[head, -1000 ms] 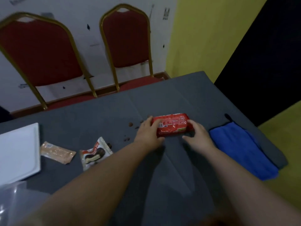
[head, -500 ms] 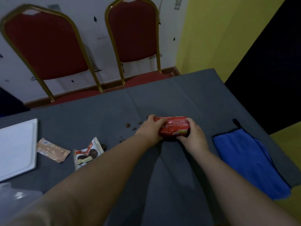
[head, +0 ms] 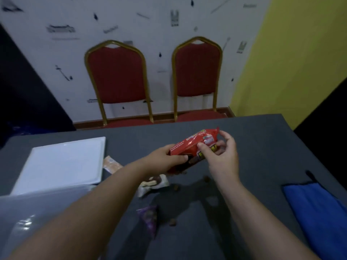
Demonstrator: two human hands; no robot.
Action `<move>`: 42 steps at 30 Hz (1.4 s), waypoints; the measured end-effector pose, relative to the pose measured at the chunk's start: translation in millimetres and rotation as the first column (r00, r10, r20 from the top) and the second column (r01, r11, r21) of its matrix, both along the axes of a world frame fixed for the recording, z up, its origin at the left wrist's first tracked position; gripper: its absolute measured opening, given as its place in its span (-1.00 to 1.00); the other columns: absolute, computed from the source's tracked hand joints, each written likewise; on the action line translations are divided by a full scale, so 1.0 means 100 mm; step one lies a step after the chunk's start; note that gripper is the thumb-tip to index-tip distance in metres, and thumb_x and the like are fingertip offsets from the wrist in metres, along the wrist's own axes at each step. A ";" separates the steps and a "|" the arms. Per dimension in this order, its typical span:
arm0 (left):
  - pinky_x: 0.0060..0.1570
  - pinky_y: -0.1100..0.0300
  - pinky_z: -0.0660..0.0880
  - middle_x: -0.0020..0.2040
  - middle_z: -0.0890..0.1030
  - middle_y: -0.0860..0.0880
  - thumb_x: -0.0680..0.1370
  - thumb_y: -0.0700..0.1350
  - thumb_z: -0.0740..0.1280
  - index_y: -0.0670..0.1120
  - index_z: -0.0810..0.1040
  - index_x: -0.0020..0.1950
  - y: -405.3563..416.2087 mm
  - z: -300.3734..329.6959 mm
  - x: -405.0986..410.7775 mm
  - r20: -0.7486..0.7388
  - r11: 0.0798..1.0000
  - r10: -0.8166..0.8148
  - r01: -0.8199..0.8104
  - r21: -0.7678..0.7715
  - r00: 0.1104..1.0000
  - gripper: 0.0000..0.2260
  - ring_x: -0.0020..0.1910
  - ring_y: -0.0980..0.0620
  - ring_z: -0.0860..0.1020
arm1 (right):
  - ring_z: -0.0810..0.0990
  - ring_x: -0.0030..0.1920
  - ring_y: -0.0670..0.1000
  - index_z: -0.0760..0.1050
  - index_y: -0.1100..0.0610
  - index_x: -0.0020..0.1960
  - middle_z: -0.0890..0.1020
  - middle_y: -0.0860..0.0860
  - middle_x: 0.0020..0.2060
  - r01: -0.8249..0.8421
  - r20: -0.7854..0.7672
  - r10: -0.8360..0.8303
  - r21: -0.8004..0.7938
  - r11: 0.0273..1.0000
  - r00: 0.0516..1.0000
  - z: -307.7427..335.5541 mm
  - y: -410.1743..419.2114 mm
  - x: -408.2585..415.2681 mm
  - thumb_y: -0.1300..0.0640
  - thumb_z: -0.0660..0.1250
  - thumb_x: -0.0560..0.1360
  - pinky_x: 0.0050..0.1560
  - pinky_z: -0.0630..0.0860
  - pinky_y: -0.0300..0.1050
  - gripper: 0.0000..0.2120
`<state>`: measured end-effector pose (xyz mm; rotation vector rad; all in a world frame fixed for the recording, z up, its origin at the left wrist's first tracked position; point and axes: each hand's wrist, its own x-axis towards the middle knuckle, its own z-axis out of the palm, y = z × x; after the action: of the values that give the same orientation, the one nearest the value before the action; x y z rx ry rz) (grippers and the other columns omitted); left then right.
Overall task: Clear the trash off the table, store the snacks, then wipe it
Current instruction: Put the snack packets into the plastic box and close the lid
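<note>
**Red snack packet held above the table in both hands**

At the far left a clear plastic container [head: 28,218] sits at the table's near edge, with a white tray [head: 62,162] just beyond it on the grey table [head: 253,139]. An orange wrapper [head: 110,165] pokes out beside the tray; a white-and-brown wrapper [head: 155,184] and a purple wrapper [head: 149,218] lie partly under the left forearm. The left hand [head: 165,158] grips the lower end of the red snack packet [head: 195,143], fingers curled round it. The packet is off the table, tilted up to the right. The right hand [head: 223,156] pinches its upper end, thumb on the front, fingers bent behind. Brown crumbs [head: 172,222] dot the cloth below. At the far right lies a blue cloth [head: 319,212].
</note>
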<state>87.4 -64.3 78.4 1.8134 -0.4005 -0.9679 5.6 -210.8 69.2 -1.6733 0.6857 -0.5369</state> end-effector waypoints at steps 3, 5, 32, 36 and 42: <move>-0.06 0.04 0.60 0.08 0.59 -0.10 0.52 0.06 0.31 0.06 0.43 0.18 0.56 0.20 -0.06 -0.113 0.989 0.113 -0.123 -0.085 0.987 -0.75 -0.02 -0.06 0.61 | 0.47 0.13 -0.06 0.16 0.02 0.46 0.34 -0.03 0.27 -0.036 0.013 0.035 0.027 0.999 0.999 0.22 0.64 0.14 -0.06 0.38 0.46 0.10 0.48 -0.14 -0.33; -0.15 0.12 0.60 0.10 0.60 -0.13 0.53 0.11 0.25 0.04 0.42 0.20 0.94 0.32 -0.13 -0.187 0.977 0.150 -0.175 -0.122 0.971 -0.71 -0.03 -0.07 0.63 | 0.45 0.15 -0.03 -0.03 -0.03 0.53 0.36 -0.03 0.28 -0.166 0.046 0.160 0.243 0.956 0.986 0.40 1.09 0.21 -0.02 0.28 0.54 0.07 0.43 -0.11 -0.31; -0.38 0.31 0.31 0.15 0.56 -0.13 0.63 -0.13 0.07 0.10 0.35 0.37 4.22 -0.32 -0.25 0.385 0.762 0.579 -0.645 0.058 0.719 -0.67 -0.35 0.19 0.40 | 0.56 0.11 0.04 0.09 0.05 0.39 0.54 0.05 0.13 -0.731 -0.506 0.757 0.312 0.607 0.413 -0.56 4.14 0.13 0.27 0.42 0.42 0.17 0.51 -0.03 -0.31; -0.29 0.24 0.39 0.18 0.55 -0.10 0.61 -0.13 0.08 0.14 0.39 0.34 4.23 -0.35 -0.26 0.371 0.748 0.613 -0.664 0.013 0.698 -0.66 -0.22 0.11 0.48 | 0.52 0.18 0.08 0.00 0.11 0.43 0.50 0.09 0.21 -0.737 -0.579 0.742 0.327 0.592 0.339 -0.72 4.34 0.21 0.20 0.43 0.44 0.24 0.47 0.03 -0.24; -0.20 0.20 0.52 0.16 0.55 0.02 0.60 -0.12 0.11 0.13 0.43 0.32 4.25 -0.39 -0.24 0.342 0.727 0.651 -0.686 -0.023 0.678 -0.67 -0.13 0.13 0.54 | 0.50 0.25 0.11 -0.04 0.07 0.48 0.44 0.09 0.33 -0.911 -0.725 0.664 0.130 0.392 0.183 -0.76 4.35 0.24 -0.07 0.38 0.46 0.26 0.44 0.07 -0.21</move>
<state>63.9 360.4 39.9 1.9979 0.1463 -0.1616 30.1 224.3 -6.6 -2.2887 0.0511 0.9085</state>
